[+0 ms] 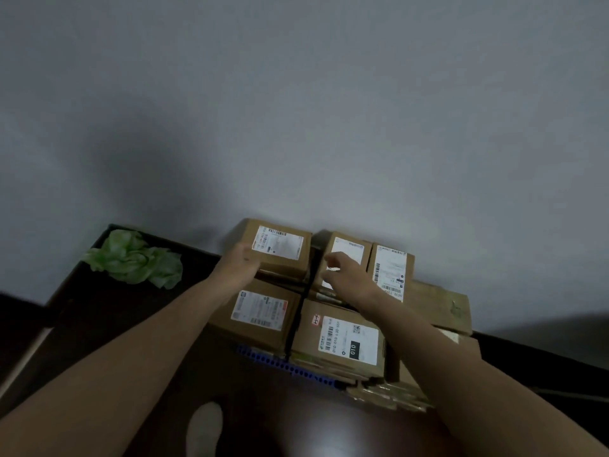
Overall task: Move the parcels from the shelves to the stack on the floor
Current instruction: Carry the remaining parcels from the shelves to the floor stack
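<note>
A stack of brown cardboard parcels with white labels stands on the floor against the grey wall. My left hand [242,263] grips the near left corner of the back-left top parcel [280,245], which sits highest. My right hand [346,272] hovers over the back-middle parcel [349,247] with loosely curled fingers and holds nothing. A tall-labelled parcel [392,272] stands to its right. Nearer me lie the front-left parcel [260,311] and the front-right parcel [349,338], marked 010.
A blue plastic grid edge [280,364] shows under the stack's front. A crumpled green bag [135,258] lies on the dark floor at the left by the wall. More flat cardboard [441,308] sits at the stack's right. My light shoe [204,427] is near the bottom.
</note>
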